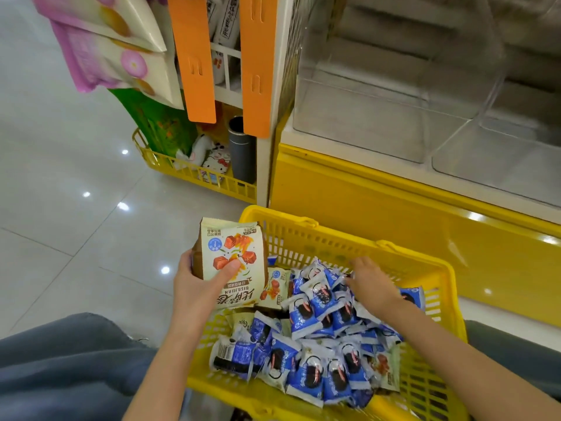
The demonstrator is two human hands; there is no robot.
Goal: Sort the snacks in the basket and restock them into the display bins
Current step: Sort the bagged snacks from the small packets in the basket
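A yellow plastic basket (pixel 334 238) sits on the floor in front of me, filled with several blue-and-white snack packets (pixel 315 299) and a few cream ones (pixel 274 288). My left hand (pixel 197 287) holds up a cream snack packet (pixel 232 256) with red cubes printed on it, thumb across its front, over the basket's left rim. My right hand (pixel 372 284) reaches into the far side of the basket, fingers down among the blue packets; what they touch is hidden. Clear display bins (pixel 364 123) stand above a yellow cabinet at the upper right.
A yellow cabinet front (pixel 379 208) rises just behind the basket. At left, a shelf end carries orange strips (pixel 194 56), hanging snack bags (pixel 121 56) and a low yellow rack (pixel 194 173) with small items and a grey cylinder (pixel 241 150). My knees flank the basket on the tiled floor.
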